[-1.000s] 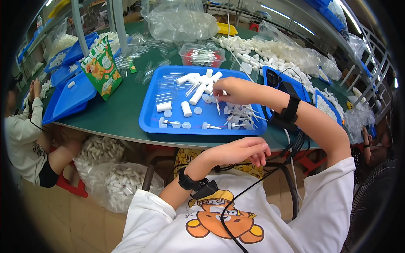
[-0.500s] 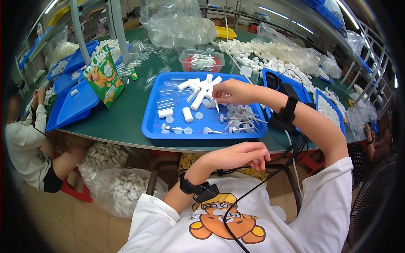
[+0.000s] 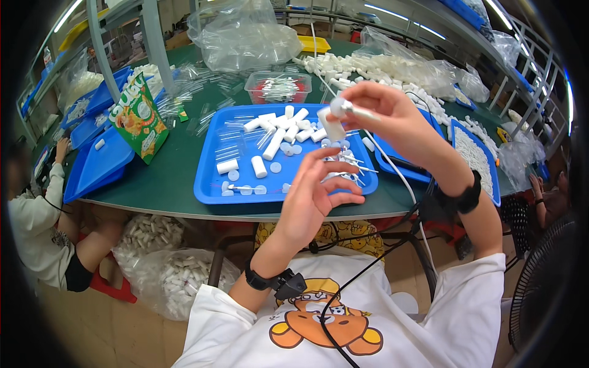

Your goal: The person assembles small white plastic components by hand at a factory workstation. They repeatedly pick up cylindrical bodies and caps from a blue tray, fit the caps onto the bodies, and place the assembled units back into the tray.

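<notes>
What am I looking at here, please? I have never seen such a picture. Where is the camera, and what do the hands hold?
The camera sits on a person's head and looks down, so the rounded picture bends straight edges. Both bare hands are this person's own. The right hand holds up a small white tube with a thin white stick piece. The left hand is open below it, holding nothing. On the green table lies a blue tray with white tubes, round caps and sticks. Clear plastic bags lie behind. Another person sits at the left.

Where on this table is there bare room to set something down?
Bare green table lies between the blue tray and the snack bag, along the near edge. The tray's right half, strewn with white tubes, is crowded.
</notes>
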